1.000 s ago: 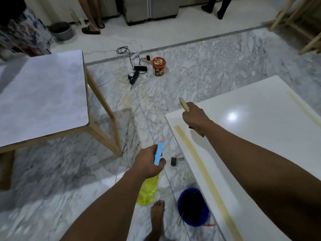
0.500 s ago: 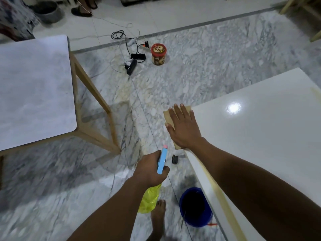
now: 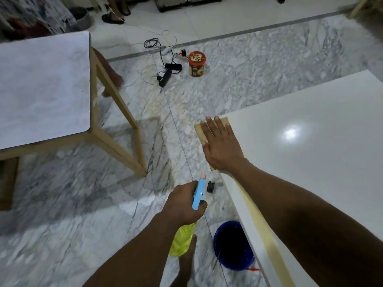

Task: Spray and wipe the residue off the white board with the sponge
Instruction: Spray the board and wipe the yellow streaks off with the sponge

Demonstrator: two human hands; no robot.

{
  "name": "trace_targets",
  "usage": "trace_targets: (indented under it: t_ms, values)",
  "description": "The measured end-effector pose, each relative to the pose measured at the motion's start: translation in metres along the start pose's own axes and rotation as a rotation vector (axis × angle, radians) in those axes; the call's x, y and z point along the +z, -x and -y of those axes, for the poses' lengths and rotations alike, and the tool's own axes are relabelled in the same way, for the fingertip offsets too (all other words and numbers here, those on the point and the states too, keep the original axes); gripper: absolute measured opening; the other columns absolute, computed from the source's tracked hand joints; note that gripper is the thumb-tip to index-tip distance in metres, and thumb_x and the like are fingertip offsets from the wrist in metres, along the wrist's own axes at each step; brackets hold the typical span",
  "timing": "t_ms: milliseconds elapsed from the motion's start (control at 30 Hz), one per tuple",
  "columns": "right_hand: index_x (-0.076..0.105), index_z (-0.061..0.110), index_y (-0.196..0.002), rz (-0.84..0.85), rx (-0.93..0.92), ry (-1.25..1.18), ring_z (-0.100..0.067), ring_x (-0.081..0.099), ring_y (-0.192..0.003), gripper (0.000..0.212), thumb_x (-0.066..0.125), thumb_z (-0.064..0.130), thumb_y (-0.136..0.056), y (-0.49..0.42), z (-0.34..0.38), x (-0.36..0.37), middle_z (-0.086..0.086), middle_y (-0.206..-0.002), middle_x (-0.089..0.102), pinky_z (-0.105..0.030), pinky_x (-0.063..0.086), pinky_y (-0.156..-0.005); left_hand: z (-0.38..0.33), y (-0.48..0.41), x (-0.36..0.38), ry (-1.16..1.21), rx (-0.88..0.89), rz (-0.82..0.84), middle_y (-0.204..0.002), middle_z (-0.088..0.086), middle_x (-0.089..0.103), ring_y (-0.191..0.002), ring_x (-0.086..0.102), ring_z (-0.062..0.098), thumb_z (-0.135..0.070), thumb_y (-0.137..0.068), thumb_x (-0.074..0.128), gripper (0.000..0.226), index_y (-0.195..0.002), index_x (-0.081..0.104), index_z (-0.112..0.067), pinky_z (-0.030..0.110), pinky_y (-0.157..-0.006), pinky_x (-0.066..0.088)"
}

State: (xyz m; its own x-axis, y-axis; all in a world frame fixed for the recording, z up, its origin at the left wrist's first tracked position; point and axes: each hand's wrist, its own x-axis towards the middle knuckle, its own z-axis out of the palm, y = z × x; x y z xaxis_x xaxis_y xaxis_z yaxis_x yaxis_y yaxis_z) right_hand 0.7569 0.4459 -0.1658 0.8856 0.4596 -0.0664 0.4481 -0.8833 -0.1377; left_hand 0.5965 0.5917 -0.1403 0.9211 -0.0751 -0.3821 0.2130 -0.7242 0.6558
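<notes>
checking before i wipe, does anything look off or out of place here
A yellowish residue strip runs along the white board's left edge. On the floor, loose cables lie tangled beside a jar, a possible trip risk.

R hand (image 3: 222, 149) flat on sponge (image 3: 199, 130); L hand (image 3: 182, 205) grips sprayer (image 3: 198, 192).

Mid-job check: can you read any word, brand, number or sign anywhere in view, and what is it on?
No text here is legible.
Red-lidded jar: there is a print on the lid and side, too blurred to read.
Spray bottle: no readable label on the yellow body.
White board: no writing visible.
Blue bucket: no writing visible.
</notes>
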Motion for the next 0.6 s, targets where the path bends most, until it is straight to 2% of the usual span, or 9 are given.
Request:
trace_targets:
  t_ms: [300,433,600]
  values:
    - [0.012,0.018,-0.158,-0.014,-0.050,-0.002,-0.026,0.002,-0.154,0.065,0.018,0.041,-0.098,0.132,-0.007,0.008,-0.006,-0.167,0.008,-0.051,0.007,-0.124,-0.026,0.102,0.075,0.006,-0.030,-0.027,-0.079,0.000,0.067,-0.072,0.063,0.023,-0.035,-0.072,0.057,0.024,-0.089,0.059,-0.017,0.031,-0.065,0.047]
    - [0.012,0.017,-0.158,-0.016,-0.061,-0.007,-0.026,0.002,-0.154,0.066,0.018,0.041,-0.098,0.198,-0.009,0.010,-0.007,-0.167,0.009,-0.051,0.008,-0.124,-0.045,0.153,0.115,0.022,-0.035,-0.020,-0.080,0.001,0.067,-0.074,0.063,0.025,-0.027,-0.079,0.065,0.015,-0.088,0.058,-0.017,0.034,-0.067,0.050]
    - [0.012,0.017,-0.158,-0.007,-0.056,0.001,-0.027,0.002,-0.154,0.065,0.020,0.041,-0.098,0.266,-0.010,0.015,-0.007,-0.167,0.009,-0.051,0.008,-0.124,-0.064,0.206,0.150,0.056,-0.052,0.041,-0.083,0.003,0.068,-0.077,0.064,0.026,-0.028,-0.079,0.065,0.014,-0.087,0.057,-0.019,0.040,-0.071,0.054]
